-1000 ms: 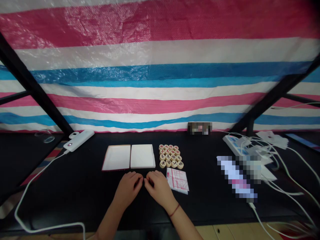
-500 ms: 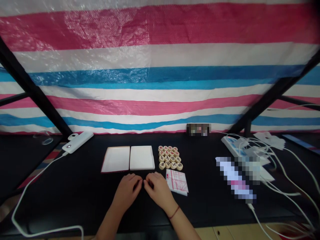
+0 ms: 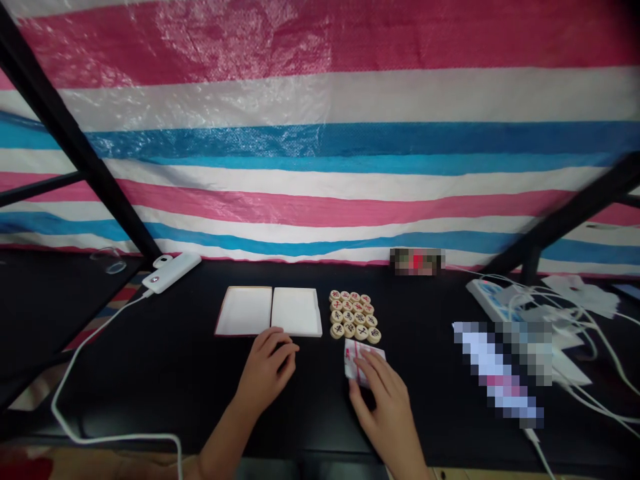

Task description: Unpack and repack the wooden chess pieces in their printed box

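We see the right hand [image 3: 385, 393] reaching over the folded xiangqi board [image 3: 353, 353], its fingers bent across the white, red-lined face and its thumb by the near left edge. Whether thumb and fingers have pinched the board we cannot tell, since the hand covers its near right part. The left hand [image 3: 265, 367] is loosely curled with nothing visible in it, fingertips at the near edge of the white box half [image 3: 297, 313]; contact there is unclear to us.

We judge the step in hand to be getting a hold on the board, which lies on the black tabletop [image 3: 165, 373] just in front of the xiangqi pieces [image 3: 348, 317]. The next move, in our view, calls for the thumb to slip under the near edge and the board to come up or toward us, so that it does not nudge the nearest row.

Further out, those pieces stand four by four, red characters in the two far rows, dark ones in the two near rows (some look stacked, though we would not swear to it). To their left, beyond the white half, sits the red-edged box half [image 3: 245, 310], the two side by side with nothing visible inside.
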Demonstrator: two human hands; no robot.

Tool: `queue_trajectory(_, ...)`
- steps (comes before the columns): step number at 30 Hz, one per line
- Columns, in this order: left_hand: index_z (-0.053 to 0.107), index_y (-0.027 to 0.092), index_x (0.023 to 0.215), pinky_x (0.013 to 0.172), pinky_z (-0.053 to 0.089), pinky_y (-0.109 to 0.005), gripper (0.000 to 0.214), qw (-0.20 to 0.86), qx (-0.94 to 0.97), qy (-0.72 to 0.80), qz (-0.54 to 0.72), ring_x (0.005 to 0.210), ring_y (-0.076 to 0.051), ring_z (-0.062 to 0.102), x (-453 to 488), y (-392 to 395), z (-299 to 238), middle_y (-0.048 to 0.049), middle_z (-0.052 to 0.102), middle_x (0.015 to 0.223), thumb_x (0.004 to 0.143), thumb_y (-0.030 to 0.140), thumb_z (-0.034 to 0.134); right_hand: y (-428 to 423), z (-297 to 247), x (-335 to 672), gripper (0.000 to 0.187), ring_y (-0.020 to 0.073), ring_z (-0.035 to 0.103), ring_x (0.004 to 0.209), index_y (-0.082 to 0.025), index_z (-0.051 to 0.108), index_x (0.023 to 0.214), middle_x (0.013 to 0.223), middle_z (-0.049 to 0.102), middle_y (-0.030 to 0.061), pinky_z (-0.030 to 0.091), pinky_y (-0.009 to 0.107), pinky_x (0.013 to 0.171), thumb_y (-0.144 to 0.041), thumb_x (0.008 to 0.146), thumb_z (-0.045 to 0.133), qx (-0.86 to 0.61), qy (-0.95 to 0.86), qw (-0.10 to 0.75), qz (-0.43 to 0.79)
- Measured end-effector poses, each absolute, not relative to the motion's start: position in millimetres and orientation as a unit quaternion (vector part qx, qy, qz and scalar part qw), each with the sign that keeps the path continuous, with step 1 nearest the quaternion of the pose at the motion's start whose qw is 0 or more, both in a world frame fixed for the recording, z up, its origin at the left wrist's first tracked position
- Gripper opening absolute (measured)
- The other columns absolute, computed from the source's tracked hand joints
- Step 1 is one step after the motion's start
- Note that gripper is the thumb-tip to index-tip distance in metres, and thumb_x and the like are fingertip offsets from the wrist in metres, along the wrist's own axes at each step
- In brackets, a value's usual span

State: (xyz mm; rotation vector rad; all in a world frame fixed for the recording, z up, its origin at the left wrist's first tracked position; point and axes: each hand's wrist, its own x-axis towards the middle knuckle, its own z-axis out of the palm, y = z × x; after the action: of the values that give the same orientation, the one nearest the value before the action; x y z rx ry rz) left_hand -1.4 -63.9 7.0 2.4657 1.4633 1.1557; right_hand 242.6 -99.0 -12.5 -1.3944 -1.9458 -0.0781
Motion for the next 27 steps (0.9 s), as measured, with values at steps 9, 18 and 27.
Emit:
queue_trajectory(9, 0.065, 0.021, 0.108, 0.110, 0.029, -0.062, 0.030, -0.056, 0.811, 0.515, 0.274, 0.119, -0.028, 0.054, 3, -61, -1, -0.0052, 0.069, 0.094, 0.088, 0.008, 0.047, -113, -20, 248, 0.021, 0.0262, 0.061, 0.092, -0.025, 0.065, 0.098, 0.102, 0.069, 0.0074, 0.045, 0.042, 0.077, -0.033, 0.094, 0.046, -0.582, -0.751, 0.311, -0.027)
queue_trajectory(18, 0.062, 0.023, 0.111, 0.102, 0.046, -0.044, 0.025, 0.026, 0.838, 0.445, 0.315, 0.106, -0.021, 0.059, -7, -101, 10, -0.0063, 0.066, 0.103, 0.088, 0.020, 0.054, -112, 20, 232, 0.023, 0.0217, 0.068, 0.086, -0.021, 0.062, 0.105, 0.097, 0.071, 0.0091, 0.055, 0.033, 0.075, -0.033, 0.095, 0.045, -0.599, -0.656, 0.455, 0.067)
queue_trajectory(27, 0.063, 0.021, 0.108, 0.084, 0.054, -0.034, 0.025, 0.113, 0.709, 0.576, 0.391, 0.090, -0.019, 0.063, -11, -90, 2, -0.0082, 0.063, 0.098, 0.092, 0.021, 0.044, -70, 30, 169, 0.023, 0.0213, 0.061, 0.106, -0.023, 0.066, 0.102, 0.102, 0.070, 0.0062, 0.030, 0.053, 0.109, -0.016, 0.093, 0.046, -0.411, -0.865, 0.272, 0.093)
